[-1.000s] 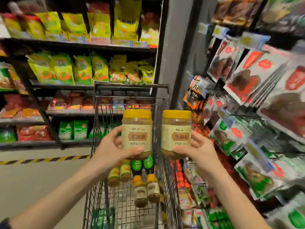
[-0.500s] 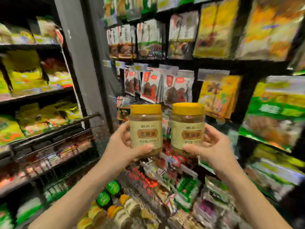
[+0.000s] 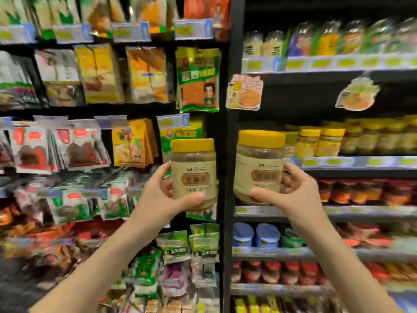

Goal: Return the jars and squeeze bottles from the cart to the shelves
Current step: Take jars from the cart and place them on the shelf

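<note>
I hold two yellow-lidded jars with beige labels upright at chest height. My left hand [image 3: 158, 195] grips the left jar [image 3: 193, 168] from its left side, thumb across the label's lower edge. My right hand [image 3: 291, 195] grips the right jar [image 3: 259, 163] from its right side, thumb under the label. The right jar is in front of a shelf [image 3: 352, 162] that carries a row of similar yellow-lidded jars [image 3: 320, 142]. The cart is out of view.
A black upright post [image 3: 230, 132] splits the display: hanging snack bags [image 3: 101, 73] on the left, shelves of jars and tubs on the right. Red-lidded jars [image 3: 361, 190] stand one shelf lower, blue-lidded tubs [image 3: 255, 233] below those.
The view has swung right, away from the cart and onto the shelves. Both hands still hold their jars, which are now a little further apart, the right one before the jar shelf.
</note>
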A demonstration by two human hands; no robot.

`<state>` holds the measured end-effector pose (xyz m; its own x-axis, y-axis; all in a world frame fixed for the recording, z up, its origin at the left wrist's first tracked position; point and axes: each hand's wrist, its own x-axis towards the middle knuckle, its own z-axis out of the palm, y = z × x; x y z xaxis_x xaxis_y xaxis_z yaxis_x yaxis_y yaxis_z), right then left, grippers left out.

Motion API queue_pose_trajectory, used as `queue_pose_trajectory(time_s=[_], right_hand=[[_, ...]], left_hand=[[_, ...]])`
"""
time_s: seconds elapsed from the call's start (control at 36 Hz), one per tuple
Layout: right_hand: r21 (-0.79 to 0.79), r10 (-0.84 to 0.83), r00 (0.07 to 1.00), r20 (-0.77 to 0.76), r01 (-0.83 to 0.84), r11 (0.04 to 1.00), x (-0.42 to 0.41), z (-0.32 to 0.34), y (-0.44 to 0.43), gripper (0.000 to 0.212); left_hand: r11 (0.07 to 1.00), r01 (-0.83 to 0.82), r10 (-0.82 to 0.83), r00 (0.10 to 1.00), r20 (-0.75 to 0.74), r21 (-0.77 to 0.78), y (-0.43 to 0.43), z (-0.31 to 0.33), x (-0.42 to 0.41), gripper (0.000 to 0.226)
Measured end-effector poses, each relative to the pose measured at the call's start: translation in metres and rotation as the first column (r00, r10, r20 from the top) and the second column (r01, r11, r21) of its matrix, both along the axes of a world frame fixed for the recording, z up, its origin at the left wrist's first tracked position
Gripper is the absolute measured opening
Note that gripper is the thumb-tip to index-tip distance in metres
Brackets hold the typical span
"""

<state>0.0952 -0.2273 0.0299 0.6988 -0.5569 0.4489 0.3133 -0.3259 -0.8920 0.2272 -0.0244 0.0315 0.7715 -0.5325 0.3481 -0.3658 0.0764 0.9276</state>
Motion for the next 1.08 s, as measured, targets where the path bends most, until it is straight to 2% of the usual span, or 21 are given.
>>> queue_pose_trajectory(time_s=[0.19, 0.31, 0.44, 0.56, 0.61, 0.75, 0.92, 0.97, 1.08], right_hand=[[-0.056, -0.184, 0.983, 0.012, 0.185, 0.981, -0.094, 0.003, -0.089, 0.062], [-0.063, -0.259, 0.966, 0.012, 0.259, 0.964, -0.141, 0.003, -0.142, 0.070], [-0.106, -0.334, 0.942, 0.007, 0.333, 0.937, -0.187, 0.005, -0.203, 0.069], [-0.118, -0.361, 0.933, -0.005, 0.358, 0.926, -0.210, 0.007, -0.240, 0.073], [-0.121, -0.377, 0.926, -0.010, 0.373, 0.920, -0.215, 0.008, -0.254, 0.080], [-0.095, -0.376, 0.926, -0.014, 0.373, 0.923, -0.211, 0.008, -0.295, 0.080], [-0.107, -0.376, 0.926, -0.047, 0.369, 0.923, -0.184, 0.003, -0.350, 0.094], [-0.131, -0.384, 0.922, -0.059, 0.374, 0.918, -0.171, 0.002, -0.368, 0.088], [-0.147, -0.355, 0.933, -0.062, 0.343, 0.928, -0.143, 0.002, -0.396, 0.059]], left_hand=[[0.988, 0.157, -0.157, 0.987, -0.024, 0.008, -0.112, 0.002, -0.058, 0.102], [0.974, 0.226, -0.225, 0.973, -0.039, 0.008, -0.175, -0.002, -0.093, 0.090], [0.952, 0.304, -0.305, 0.949, -0.084, -0.025, -0.241, -0.006, -0.128, 0.119], [0.943, 0.332, -0.333, 0.938, -0.098, -0.028, -0.285, -0.009, -0.146, 0.121], [0.940, 0.339, -0.340, 0.935, -0.100, -0.021, -0.304, -0.010, -0.151, 0.124], [0.946, 0.323, -0.322, 0.943, -0.084, -0.002, -0.346, -0.013, -0.150, 0.113], [0.951, 0.310, -0.309, 0.949, -0.071, 0.012, -0.392, -0.018, -0.126, 0.108], [0.952, 0.307, -0.305, 0.950, -0.064, 0.012, -0.405, -0.018, -0.115, 0.104], [0.957, 0.291, -0.290, 0.954, -0.077, 0.003, -0.423, -0.016, -0.096, 0.098]])
